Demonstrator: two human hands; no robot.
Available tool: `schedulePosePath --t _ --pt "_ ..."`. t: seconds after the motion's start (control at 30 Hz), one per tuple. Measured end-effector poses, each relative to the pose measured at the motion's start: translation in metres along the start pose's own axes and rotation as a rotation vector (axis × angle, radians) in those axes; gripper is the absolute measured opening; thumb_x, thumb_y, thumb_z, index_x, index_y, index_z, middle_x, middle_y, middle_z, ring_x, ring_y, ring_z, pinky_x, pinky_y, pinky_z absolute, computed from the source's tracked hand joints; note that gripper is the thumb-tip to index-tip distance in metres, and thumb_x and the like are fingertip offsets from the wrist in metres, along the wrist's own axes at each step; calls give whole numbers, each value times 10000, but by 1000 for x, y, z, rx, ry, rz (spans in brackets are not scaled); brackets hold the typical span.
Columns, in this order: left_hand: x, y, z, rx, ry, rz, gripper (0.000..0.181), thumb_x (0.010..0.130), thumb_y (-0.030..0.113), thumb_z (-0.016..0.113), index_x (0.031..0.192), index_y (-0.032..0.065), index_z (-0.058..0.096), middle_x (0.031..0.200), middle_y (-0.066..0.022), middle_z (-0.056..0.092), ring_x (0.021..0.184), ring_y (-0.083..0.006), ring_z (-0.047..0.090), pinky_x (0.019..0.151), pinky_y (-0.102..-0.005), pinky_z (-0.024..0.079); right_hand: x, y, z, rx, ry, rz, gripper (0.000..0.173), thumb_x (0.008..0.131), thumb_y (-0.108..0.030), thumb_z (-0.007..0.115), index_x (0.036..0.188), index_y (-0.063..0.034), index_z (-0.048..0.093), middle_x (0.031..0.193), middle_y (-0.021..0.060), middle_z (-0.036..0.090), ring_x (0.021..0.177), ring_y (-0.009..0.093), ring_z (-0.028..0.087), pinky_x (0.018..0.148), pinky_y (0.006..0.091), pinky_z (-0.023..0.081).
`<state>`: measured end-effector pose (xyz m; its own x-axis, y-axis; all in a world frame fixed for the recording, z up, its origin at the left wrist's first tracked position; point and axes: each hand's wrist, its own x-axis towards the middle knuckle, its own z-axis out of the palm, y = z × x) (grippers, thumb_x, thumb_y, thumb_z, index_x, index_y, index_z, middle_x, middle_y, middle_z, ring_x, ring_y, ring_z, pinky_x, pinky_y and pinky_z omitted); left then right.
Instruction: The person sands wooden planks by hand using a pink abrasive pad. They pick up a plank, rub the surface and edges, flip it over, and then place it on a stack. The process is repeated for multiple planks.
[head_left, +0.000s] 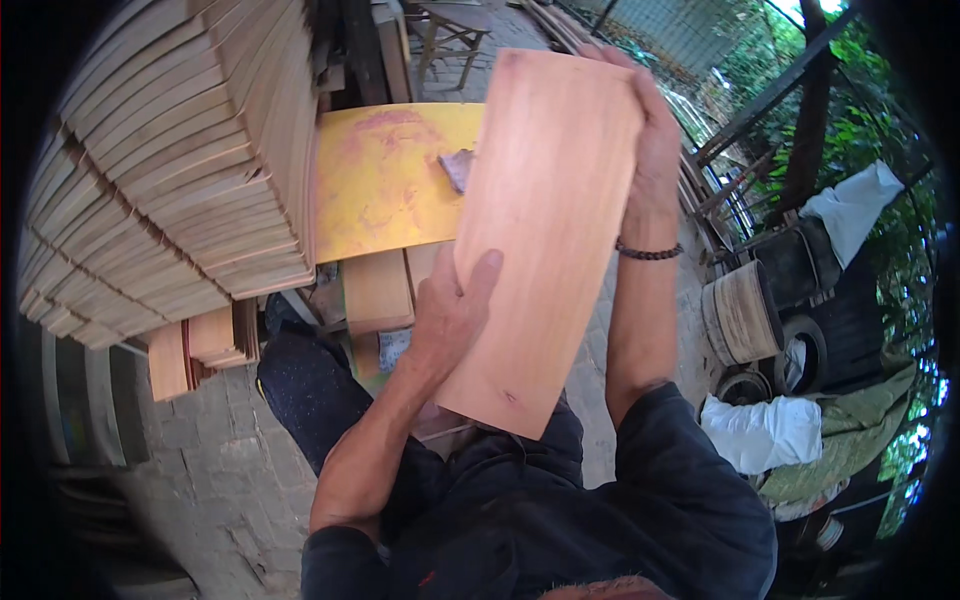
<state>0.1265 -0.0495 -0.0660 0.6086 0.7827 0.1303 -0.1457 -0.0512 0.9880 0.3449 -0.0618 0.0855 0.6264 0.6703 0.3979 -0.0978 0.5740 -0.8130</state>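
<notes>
A flat, pale reddish wooden board (551, 202) is held up before my chest, tilted, with a small dark knot near its lower end. My left hand (457, 300) grips its left edge, the thumb lying on the face and the fingers hidden behind. At the upper right corner, my right hand (654, 127) wraps around the edge, its fingertips showing over the top. Behind the board is a yellow work surface (382, 180) with reddish smears. A crumpled dark piece (456, 171), perhaps sandpaper or cloth, lies on it, partly covered by the board.
A tall stack of thin wooden boards (172, 165) rises at the left. More boards (379, 285) lie below the yellow surface, and others (202, 345) stick out under the stack. A wooden stool (450, 37) stands beyond. Tyres (802, 352) and white sacks (765, 431) lie at the right on brick paving.
</notes>
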Motion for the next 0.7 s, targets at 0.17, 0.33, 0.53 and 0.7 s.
schedulePosePath --t 0.17,0.33,0.53,0.7 --pt "8 3 -23 65 197 119 418 1033 353 618 1113 -56 589 932 -195 714 850 -225 676 763 -402 528 -81 36 5 -502 -38 167 409 1017 -294 636 1189 77 659 1023 65 726 895 128 677 780 301 563" --pt "24 1 -34 -14 324 55 482 1047 412 595 1130 -63 600 991 -181 702 906 -200 640 821 -377 510 -211 63 -21 -549 -170 389 327 978 -141 700 1234 58 661 1104 68 728 949 95 656 793 284 551" --pt "27 -10 -16 -335 226 -30 527 1079 476 510 1232 -21 593 1096 -131 691 980 -158 636 875 -317 509 -275 37 -26 -529 -198 339 422 989 -87 670 1367 69 568 1225 129 714 1093 160 672 949 304 524" --pt "28 -24 -6 -582 109 -194 474 1090 399 497 1362 14 550 1056 -87 678 945 -181 668 845 -340 567 -274 5 18 -819 -159 159 510 990 27 556 1481 64 426 1421 251 577 1343 304 559 1102 404 438"
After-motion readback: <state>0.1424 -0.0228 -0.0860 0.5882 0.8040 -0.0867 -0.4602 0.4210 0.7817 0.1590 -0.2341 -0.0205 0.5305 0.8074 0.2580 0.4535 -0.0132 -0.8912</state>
